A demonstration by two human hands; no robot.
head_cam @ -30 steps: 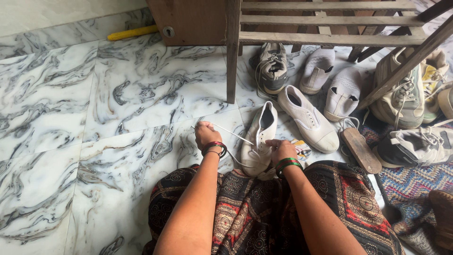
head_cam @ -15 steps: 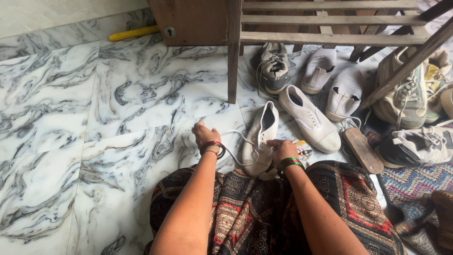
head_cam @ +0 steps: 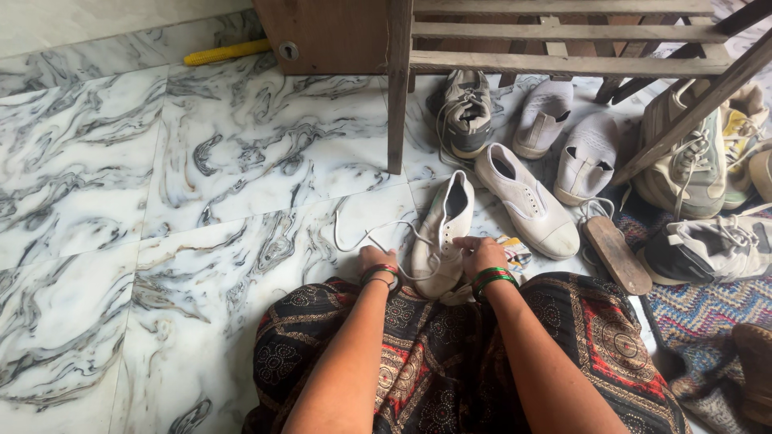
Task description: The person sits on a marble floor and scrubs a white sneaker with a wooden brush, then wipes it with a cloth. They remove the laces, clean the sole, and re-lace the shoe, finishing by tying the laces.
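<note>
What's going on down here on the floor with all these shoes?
A person sits on a marbled floor with a white canvas shoe in front of their knees. The right hand rests on the shoe near its toe end, and the left hand is just beside it, at a loose white lace that loops out over the tiles. More shoes, among them a matching white shoe, lie around a wooden rack beyond.

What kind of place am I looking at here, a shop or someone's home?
Most likely a home, perhaps an entryway. A wooden shoe rack stands on a marble-patterned tile floor, with worn sneakers and slip-ons scattered beneath, and a woven rug beside them.
</note>
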